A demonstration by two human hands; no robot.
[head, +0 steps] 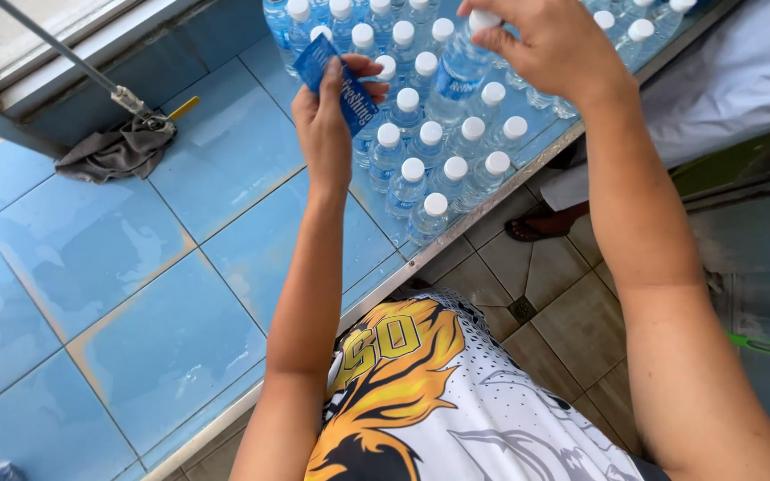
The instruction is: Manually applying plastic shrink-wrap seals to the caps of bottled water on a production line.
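Shirt (456, 401) nearest. I note left hand (331, 125) grip pinching blue label (336, 80); right hand (554, 44) grip clamped on bottle (458, 76) cap above tabletop (135, 294). Advise: steady bottle, align label square.

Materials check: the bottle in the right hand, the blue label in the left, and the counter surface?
Bottle: clear plastic, likely; see-through ribbed wall, white cap looks opaque plastic. Right hand grips it at the cap.
Blue label: thin glossy film or coated paper, hard to tell; it bends in the left hand.
Counter: glazed blue ceramic tiles, shiny, with grout lines.
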